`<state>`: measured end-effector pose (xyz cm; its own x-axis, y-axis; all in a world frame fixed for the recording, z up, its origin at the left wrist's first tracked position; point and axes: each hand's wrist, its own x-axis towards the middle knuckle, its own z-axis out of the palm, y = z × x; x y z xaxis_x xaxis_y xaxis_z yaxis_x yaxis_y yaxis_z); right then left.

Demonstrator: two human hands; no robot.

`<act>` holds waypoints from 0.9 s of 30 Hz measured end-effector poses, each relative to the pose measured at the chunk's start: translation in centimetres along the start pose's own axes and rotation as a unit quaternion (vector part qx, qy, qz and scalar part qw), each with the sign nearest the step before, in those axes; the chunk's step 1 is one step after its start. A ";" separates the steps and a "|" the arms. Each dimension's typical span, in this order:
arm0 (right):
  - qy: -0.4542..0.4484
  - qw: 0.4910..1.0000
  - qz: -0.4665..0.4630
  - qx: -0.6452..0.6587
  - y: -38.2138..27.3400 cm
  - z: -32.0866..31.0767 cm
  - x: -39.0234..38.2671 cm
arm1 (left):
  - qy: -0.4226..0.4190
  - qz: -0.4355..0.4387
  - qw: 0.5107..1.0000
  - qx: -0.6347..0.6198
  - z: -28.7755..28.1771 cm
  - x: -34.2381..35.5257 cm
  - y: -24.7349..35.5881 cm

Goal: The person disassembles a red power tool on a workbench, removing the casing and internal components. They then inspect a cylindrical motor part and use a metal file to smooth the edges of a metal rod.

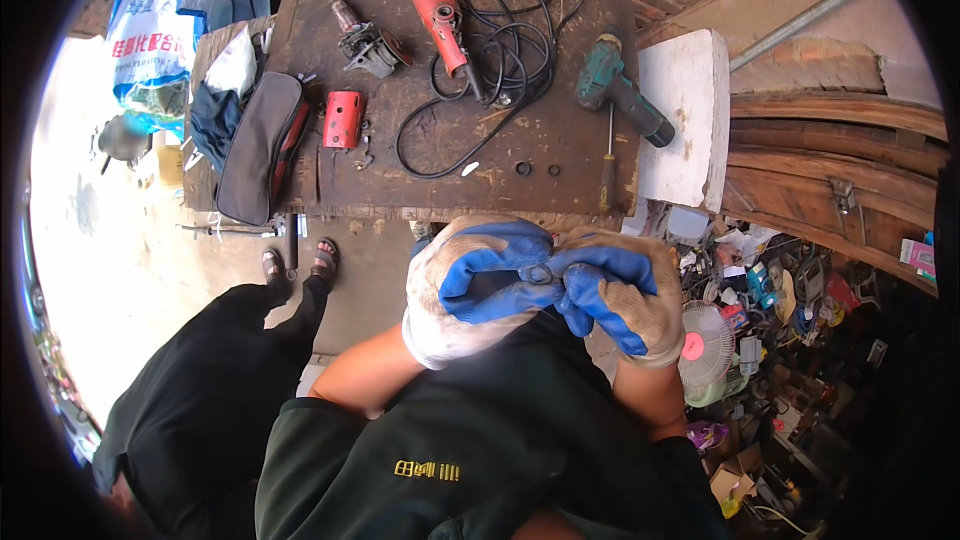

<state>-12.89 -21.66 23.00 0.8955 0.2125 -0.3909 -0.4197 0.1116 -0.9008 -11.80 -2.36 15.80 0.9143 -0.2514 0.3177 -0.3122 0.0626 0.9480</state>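
Note:
Both hands wear white work gloves with blue palms and are raised in front of the bench's near edge. My left hand and my right hand are closed, their fingertips pinched around a small dark ring-like part. On the worn wooden bench beyond them lie two small black rings, a screwdriver, a teal cordless drill, a red angle grinder body with a coiled black cord, a metal gear head and a red cylindrical cover.
A grey tool bag and plastic sacks are at the left. Another person is at lower left. A white board, wooden planks, a fan and piled clutter are at the right.

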 end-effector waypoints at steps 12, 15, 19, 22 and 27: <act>-0.006 1.000 0.015 0.017 0.4 -0.6 0.0 | -0.020 -0.025 0.999 0.023 0.2 0.8 0.8; 0.001 1.000 0.017 0.011 0.5 -0.6 0.0 | -0.008 0.004 1.000 0.026 0.3 0.7 0.3; -0.006 1.000 0.015 0.023 0.7 -0.8 0.2 | 0.012 -0.002 1.000 0.004 0.5 0.3 -0.3; 0.061 0.998 0.005 0.006 0.4 0.2 0.3 | 0.023 0.016 0.999 0.041 0.6 1.0 -0.1; 0.064 0.973 -0.147 -0.165 1.4 0.0 1.7 | -0.032 0.066 0.984 0.165 0.2 1.6 0.2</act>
<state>-12.00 -21.11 21.11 0.9897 0.0932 -0.1087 -0.0913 -0.1737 -0.9806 -10.45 -2.95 16.50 0.8455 -0.3237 0.4248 -0.5030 -0.2151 0.8371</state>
